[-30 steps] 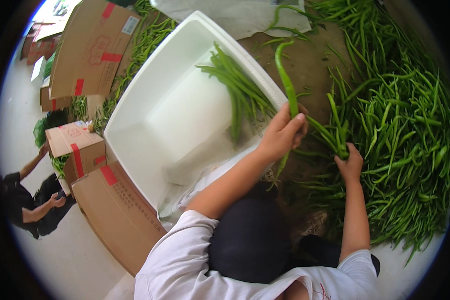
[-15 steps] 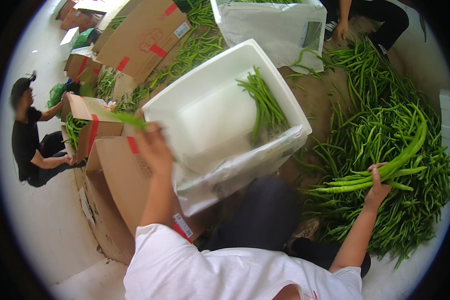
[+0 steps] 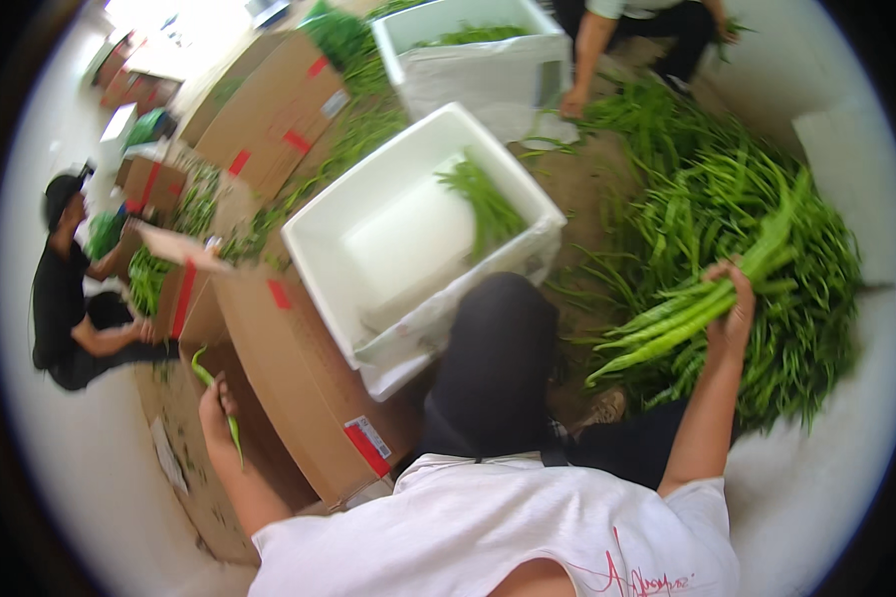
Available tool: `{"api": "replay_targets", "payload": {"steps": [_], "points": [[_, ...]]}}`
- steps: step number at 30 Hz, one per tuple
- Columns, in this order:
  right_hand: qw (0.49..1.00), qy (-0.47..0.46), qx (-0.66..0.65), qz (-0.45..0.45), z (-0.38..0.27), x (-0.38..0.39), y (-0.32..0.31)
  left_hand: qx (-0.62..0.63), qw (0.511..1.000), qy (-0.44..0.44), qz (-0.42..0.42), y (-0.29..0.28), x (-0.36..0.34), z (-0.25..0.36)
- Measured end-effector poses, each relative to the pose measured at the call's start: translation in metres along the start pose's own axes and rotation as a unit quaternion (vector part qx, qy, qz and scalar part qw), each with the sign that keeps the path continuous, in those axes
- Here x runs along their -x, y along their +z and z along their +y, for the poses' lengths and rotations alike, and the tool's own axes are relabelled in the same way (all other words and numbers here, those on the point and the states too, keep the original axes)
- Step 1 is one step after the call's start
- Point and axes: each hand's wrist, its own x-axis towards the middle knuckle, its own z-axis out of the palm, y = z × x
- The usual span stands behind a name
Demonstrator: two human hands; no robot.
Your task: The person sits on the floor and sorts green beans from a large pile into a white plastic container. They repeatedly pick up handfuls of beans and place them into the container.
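Note:
A single thin green chili pepper [image 3: 231, 430] is in my left hand [image 3: 217, 403], whose fingers are closed round it above the open cardboard box [image 3: 289, 368] at my left. My right hand [image 3: 732, 303] grips a bunch of long green chili peppers [image 3: 689, 310], held level over the big heap of green chilies [image 3: 796, 234] on the right. In front of me a white foam box [image 3: 314, 231] stands tilted in view, with a small bundle of chilies [image 3: 485, 204] along its right inner side. White plastic sheeting covers its near wall.
A second foam box [image 3: 468, 75] holding chilies stands farther off, beside a crouching co-worker [image 3: 622, 30]. At left, another person in black [image 3: 65, 284] sits by a cardboard carton [image 3: 179, 298]. A large carton [image 3: 269, 104] and loose chilies [image 3: 368, 129] lie on the floor behind.
My left hand has moved from beside the foam box down and left, over the open cardboard box, still with a chili. The right-hand bunch has shifted slightly, and the view has turned.

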Motion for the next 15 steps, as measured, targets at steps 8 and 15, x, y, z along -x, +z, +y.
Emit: {"api": "replay_targets", "payload": {"steps": [8,15], "points": [[0.998,-0.006,0.062,-0.011,-0.03,0.042,0.014,-0.54,0.795,0.214,0.173,0.065,0.009,-0.022],[0.982,-0.033,0.184,-0.031,-0.021,0.081,0.031,-0.289,0.774,0.342,-0.448,0.422,0.175,0.034]]}}
